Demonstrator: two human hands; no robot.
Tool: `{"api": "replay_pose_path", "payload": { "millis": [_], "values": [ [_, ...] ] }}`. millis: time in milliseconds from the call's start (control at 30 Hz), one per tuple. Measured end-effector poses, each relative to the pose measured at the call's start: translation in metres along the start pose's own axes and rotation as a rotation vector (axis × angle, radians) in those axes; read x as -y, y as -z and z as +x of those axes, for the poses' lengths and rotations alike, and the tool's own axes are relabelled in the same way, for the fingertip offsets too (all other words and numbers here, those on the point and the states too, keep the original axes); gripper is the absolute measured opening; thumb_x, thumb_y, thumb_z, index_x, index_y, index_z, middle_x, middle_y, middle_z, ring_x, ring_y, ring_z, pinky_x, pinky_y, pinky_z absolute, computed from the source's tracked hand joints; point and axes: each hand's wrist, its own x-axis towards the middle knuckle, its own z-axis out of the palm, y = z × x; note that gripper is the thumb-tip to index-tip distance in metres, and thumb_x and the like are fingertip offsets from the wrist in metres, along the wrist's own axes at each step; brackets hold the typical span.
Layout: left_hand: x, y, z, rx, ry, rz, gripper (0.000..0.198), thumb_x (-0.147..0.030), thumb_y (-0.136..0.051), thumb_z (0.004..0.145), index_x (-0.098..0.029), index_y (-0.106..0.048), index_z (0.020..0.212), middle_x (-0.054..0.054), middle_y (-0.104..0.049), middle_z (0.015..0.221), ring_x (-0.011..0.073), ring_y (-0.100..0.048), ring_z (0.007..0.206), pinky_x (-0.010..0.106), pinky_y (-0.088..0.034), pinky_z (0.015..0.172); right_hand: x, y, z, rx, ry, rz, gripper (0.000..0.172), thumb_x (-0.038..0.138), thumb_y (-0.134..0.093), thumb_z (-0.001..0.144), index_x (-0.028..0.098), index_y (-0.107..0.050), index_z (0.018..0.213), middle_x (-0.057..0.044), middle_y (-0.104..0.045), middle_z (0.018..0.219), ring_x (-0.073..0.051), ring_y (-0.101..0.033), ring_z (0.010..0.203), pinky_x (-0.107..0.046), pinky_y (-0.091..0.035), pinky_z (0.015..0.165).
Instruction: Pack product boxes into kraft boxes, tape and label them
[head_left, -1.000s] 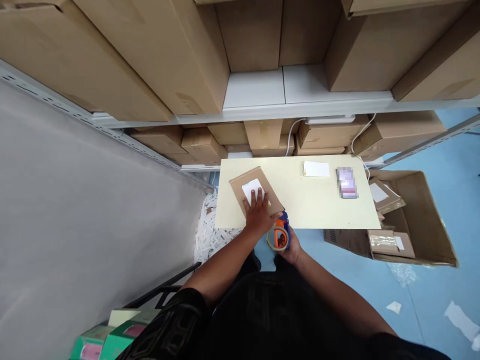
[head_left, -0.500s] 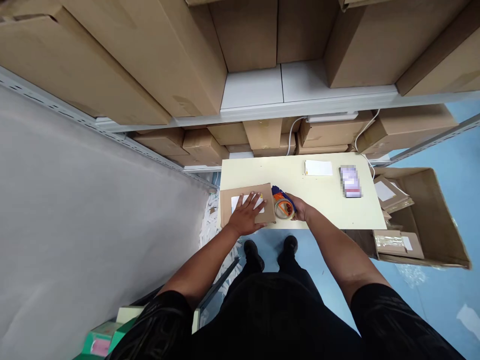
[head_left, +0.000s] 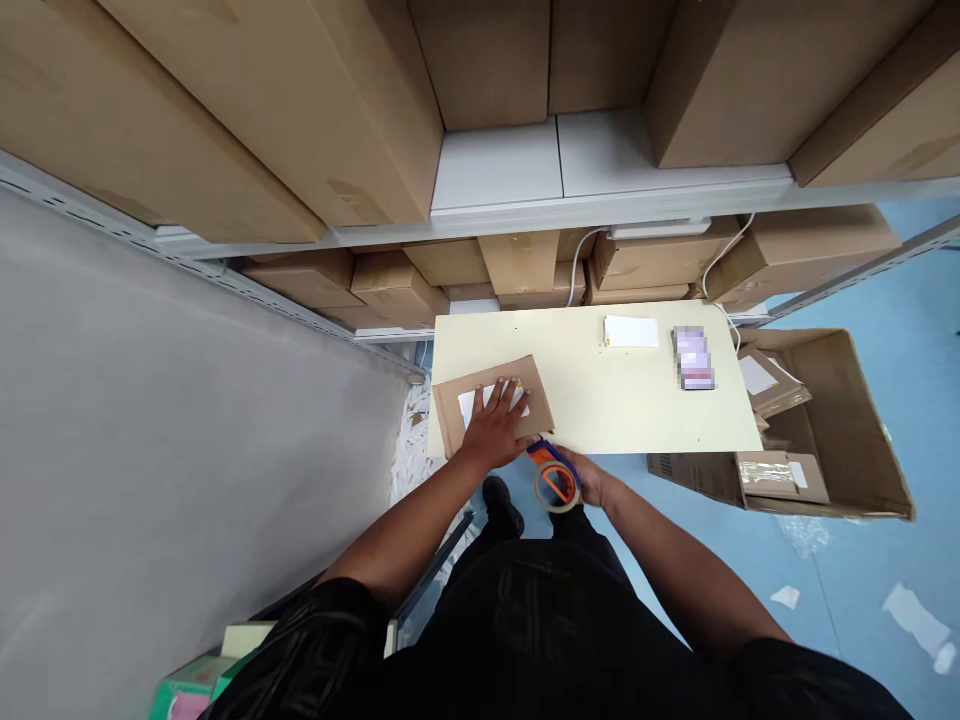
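Observation:
A flat cardboard box [head_left: 446,405] lies slightly turned at the left end of the cream table [head_left: 592,400]. My left hand [head_left: 493,425] rests on top with fingers spread, partly covering a white label [head_left: 466,405]. In my right hand [head_left: 585,478] is an orange and blue tape dispenser [head_left: 555,482] with a roll of tape. The dispenser hangs just off the table's front edge, its head at the box's near right corner. Whether the tape touches the box there I cannot tell.
White papers [head_left: 631,331] and a blurred-out phone-like item [head_left: 693,358] lie on the table's right half. A large open carton [head_left: 862,420] with packages stands on the floor at right. Shelves with brown boxes [head_left: 525,262] rise behind; a grey wall [head_left: 187,400] is at left.
The tape dispenser in my right hand has moved from the box's right side toward me, past the table's front edge. The box has turned a little under my left hand.

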Motion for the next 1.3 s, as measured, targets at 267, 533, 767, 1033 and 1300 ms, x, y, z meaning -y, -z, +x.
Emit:
{"api": "replay_pose_path", "payload": {
  "millis": [267,533,767,1033,1300],
  "values": [
    [0.001,0.001,0.001,-0.005,0.041,0.023,0.088,-0.069,-0.052,0.093,-0.025,-0.025,0.164,0.012,-0.016,0.172,0.035,-0.004,0.16,0.061,0.005,0.126,0.091,0.027,0.007,-0.413,0.164,-0.728,0.044,0.059,-0.084,0.071,0.02,-0.065,0.065,-0.008,-0.066,0.059,-0.032,-0.07,0.083,-0.036,-0.051,0.073],
    [-0.003,-0.003,0.002,-0.034,0.045,0.014,0.088,-0.067,-0.054,0.092,-0.024,-0.028,0.163,0.013,-0.017,0.172,0.036,-0.006,0.16,0.062,0.003,0.126,0.063,-0.05,0.005,-0.464,0.416,-1.2,0.047,0.064,-0.081,0.07,0.018,-0.072,0.078,-0.02,-0.076,0.095,-0.043,-0.063,0.119,-0.048,-0.049,0.093],
    [-0.001,-0.003,0.0,-0.041,0.037,0.014,0.092,-0.073,-0.055,0.089,-0.024,-0.029,0.163,0.013,-0.016,0.172,0.0349,-0.007,0.16,0.06,0.002,0.126,0.032,-0.025,-0.003,-0.27,0.359,-0.96,0.039,0.06,-0.077,0.074,0.021,-0.071,0.07,-0.015,-0.075,0.077,-0.035,-0.07,0.104,-0.036,-0.05,0.08],
    [0.0,0.004,-0.004,-0.071,0.041,-0.063,0.081,-0.064,-0.053,0.095,-0.017,-0.036,0.159,0.016,-0.025,0.169,0.0329,-0.015,0.159,0.058,-0.007,0.127,0.048,0.098,-0.046,-0.695,0.467,-0.739,0.048,0.052,-0.036,0.097,0.021,-0.068,0.077,-0.009,-0.073,0.075,-0.025,-0.068,0.074,-0.033,-0.046,0.063],
    [-0.011,0.016,-0.063,-0.372,0.435,-0.175,0.048,-0.042,-0.047,0.101,-0.019,-0.052,0.143,0.015,-0.045,0.158,0.0296,-0.033,0.153,0.054,-0.03,0.124,0.094,0.109,-0.018,-0.86,0.756,-1.595,0.039,0.037,-0.043,0.102,0.013,-0.066,0.121,-0.024,-0.067,0.121,-0.036,-0.057,0.122,-0.048,-0.037,0.1]
  ]
}}
